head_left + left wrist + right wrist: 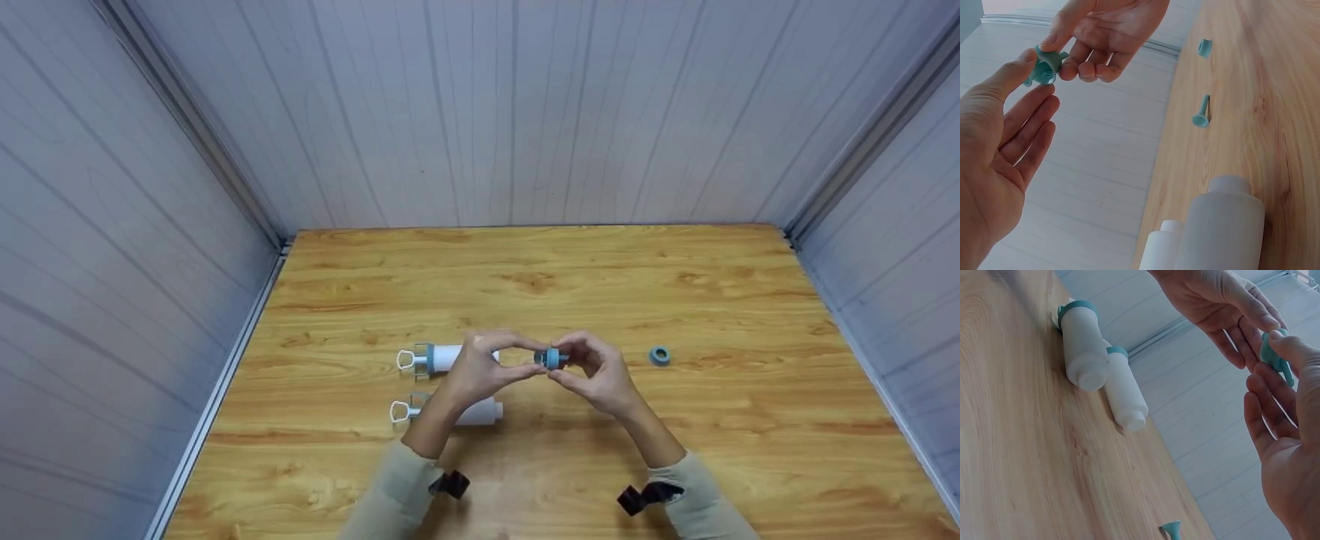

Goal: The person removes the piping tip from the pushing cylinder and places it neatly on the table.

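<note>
Both hands meet over the table at a small teal plastic fitting (553,358), which has a round hollow collar (1045,72) and side tabs. My left hand (480,369) pinches its left side between thumb and fingers. From the other side, my right hand (602,373) pinches it with the thumb and fingertips. The fingers hide part of the fitting in each view. Beneath and beside the left hand lie two white cylinders (448,357) (1126,394) with teal collars, narrow necks and white loop handles (401,412). The left forearm partly covers the nearer one.
A teal ring (660,355) lies on the wooden table (525,277), right of the hands. A small teal funnel-shaped nozzle (1201,119) rests between that ring and the cylinders in the left wrist view. Pale panel walls (480,112) stand at the back and sides.
</note>
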Tool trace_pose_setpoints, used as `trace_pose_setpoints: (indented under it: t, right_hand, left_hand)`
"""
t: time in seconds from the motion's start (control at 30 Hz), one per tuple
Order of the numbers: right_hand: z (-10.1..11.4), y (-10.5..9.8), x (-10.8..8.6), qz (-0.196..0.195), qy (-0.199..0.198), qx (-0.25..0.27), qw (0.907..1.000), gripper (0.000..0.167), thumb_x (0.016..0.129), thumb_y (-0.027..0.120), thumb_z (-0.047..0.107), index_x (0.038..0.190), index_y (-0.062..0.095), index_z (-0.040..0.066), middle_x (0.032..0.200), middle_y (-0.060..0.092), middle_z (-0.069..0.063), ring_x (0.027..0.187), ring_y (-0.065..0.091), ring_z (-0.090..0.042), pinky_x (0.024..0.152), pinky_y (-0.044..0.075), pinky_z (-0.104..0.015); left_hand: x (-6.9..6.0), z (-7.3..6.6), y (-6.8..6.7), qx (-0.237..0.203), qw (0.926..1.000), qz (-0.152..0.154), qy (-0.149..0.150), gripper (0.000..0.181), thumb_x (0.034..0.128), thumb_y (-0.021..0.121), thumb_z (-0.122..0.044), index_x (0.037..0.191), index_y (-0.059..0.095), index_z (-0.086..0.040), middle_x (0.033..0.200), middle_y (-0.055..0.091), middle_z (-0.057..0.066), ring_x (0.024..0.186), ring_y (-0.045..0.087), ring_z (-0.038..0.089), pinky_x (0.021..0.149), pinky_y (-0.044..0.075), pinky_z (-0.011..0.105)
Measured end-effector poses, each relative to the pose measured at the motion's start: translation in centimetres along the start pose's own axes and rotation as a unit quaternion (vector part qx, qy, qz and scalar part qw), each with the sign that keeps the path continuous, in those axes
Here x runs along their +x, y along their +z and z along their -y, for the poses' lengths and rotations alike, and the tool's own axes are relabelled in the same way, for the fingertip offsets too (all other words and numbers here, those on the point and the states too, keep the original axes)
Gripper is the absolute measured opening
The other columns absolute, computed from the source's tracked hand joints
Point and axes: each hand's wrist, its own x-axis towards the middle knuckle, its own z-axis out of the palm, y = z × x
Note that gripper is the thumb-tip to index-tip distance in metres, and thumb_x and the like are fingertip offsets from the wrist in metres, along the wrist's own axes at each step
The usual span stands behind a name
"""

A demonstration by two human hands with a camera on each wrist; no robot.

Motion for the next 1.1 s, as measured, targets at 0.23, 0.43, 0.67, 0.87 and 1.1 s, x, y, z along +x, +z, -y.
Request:
trace_pose_setpoints:
  t: [0.23, 0.43, 0.67, 0.87, 1.1]
  right_hand:
    - [-0.04, 0.02, 0.01, -0.001, -0.010, -0.001, 1.0000, 0.037, 0.087, 0.071, -0.030, 0.122, 0.061, -0.022, 0.118, 0.076, 0.012, 0.104, 0.074, 0.000, 0.089, 0.063, -0.018]
    - [0.03, -0.10, -0.01, -0.006, -0.005, -0.002, 1.0000, 0.037, 0.087, 0.070, -0.030, 0.122, 0.061, -0.023, 0.118, 0.076, 0.012, 0.104, 0.074, -0.001, 0.089, 0.063, -0.018]
    - [0.06, -0.27, 0.10, -0.008, -0.008, -0.002, 0.9999, 0.038, 0.086, 0.070, -0.031, 0.122, 0.060, -0.023, 0.118, 0.077, 0.011, 0.103, 0.075, -0.002, 0.089, 0.063, -0.018]
    - [-0.01, -0.30, 0.15, -0.006, -0.015, 0.000, 0.9999, 0.038, 0.086, 0.069, -0.032, 0.122, 0.060, -0.024, 0.119, 0.077, 0.011, 0.103, 0.076, -0.003, 0.088, 0.064, -0.019]
    - [0.13, -0.51, 0.01, 0.000, -0.017, 0.008, 0.9998, 0.037, 0.088, 0.068, -0.030, 0.124, 0.061, -0.023, 0.120, 0.077, 0.009, 0.105, 0.075, -0.004, 0.091, 0.064, -0.020]
  left_hand:
    - [0.00, 0.04, 0.08, -0.011, 0.9999, -0.008, 0.006, 0.024, 0.0958, 0.090, -0.014, 0.119, 0.088, -0.006, 0.114, 0.089, 0.010, 0.109, 0.086, 0.028, 0.102, 0.067, 0.038]
    - [-0.20, 0.36, 0.15, -0.012, 0.9996, -0.023, 0.010, 0.023, 0.0951, 0.091, -0.014, 0.117, 0.088, -0.007, 0.111, 0.088, 0.010, 0.107, 0.085, 0.028, 0.099, 0.067, 0.037]
    - [-0.34, 0.71, 0.23, -0.015, 0.9991, -0.028, 0.027, 0.021, 0.0933, 0.092, -0.012, 0.113, 0.088, -0.007, 0.107, 0.085, 0.011, 0.104, 0.083, 0.028, 0.096, 0.067, 0.034]
    - [-0.32, 0.76, 0.21, -0.016, 0.9991, -0.024, 0.031, 0.020, 0.0933, 0.092, -0.012, 0.112, 0.087, -0.006, 0.108, 0.085, 0.011, 0.103, 0.083, 0.029, 0.096, 0.067, 0.035]
    - [-0.43, 0.73, 0.12, -0.014, 0.9992, -0.027, 0.026, 0.019, 0.0943, 0.091, -0.012, 0.111, 0.087, -0.006, 0.108, 0.085, 0.011, 0.104, 0.082, 0.029, 0.097, 0.067, 0.035]
